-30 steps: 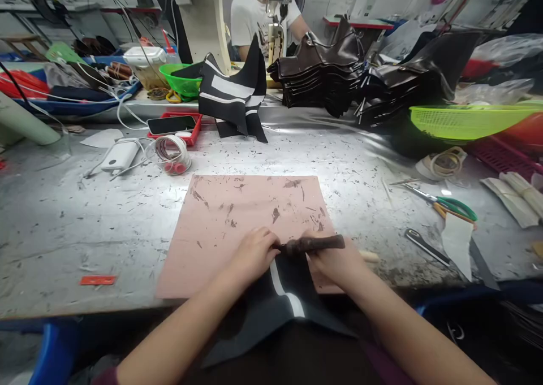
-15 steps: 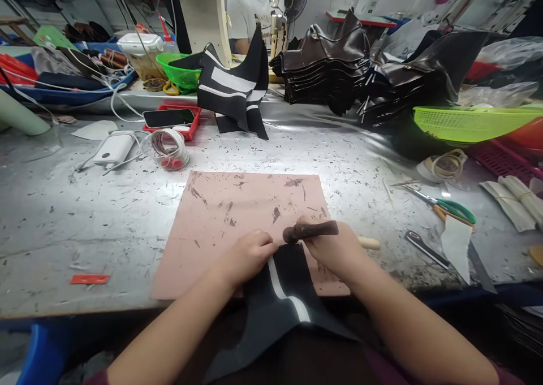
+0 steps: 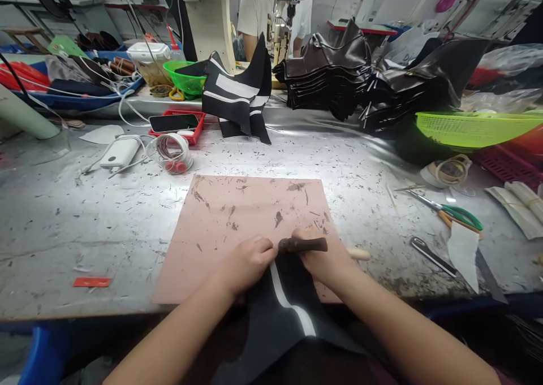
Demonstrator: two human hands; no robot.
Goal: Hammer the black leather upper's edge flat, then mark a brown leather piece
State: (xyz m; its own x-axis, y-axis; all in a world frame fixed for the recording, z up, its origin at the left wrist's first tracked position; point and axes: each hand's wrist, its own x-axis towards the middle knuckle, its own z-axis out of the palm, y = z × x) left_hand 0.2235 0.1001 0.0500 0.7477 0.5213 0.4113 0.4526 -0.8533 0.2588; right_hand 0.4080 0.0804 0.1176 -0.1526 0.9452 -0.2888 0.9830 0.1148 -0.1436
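Observation:
A black leather piece with a white stripe (image 3: 288, 308) lies over the near edge of a pink cutting mat (image 3: 237, 215) and hangs toward me. My left hand (image 3: 248, 260) is closed and pinches the piece's upper edge. My right hand (image 3: 324, 260) is closed round a small hammer, whose dark head (image 3: 303, 245) rests at the same edge and whose pale wooden handle end (image 3: 360, 254) sticks out to the right.
Scissors with green handles (image 3: 449, 210), a knife (image 3: 432, 255) and a white pattern piece (image 3: 462, 249) lie to the right. A phone on a red tray (image 3: 173, 124), power bank (image 3: 119, 152), stacked dark leather pieces (image 3: 326, 79) and green baskets (image 3: 475, 126) stand behind. Another person works at a sewing machine (image 3: 280, 12).
The hammer head rose slightly off the piece half a second ago and is back down at its edge now. My left hand keeps its pinch.

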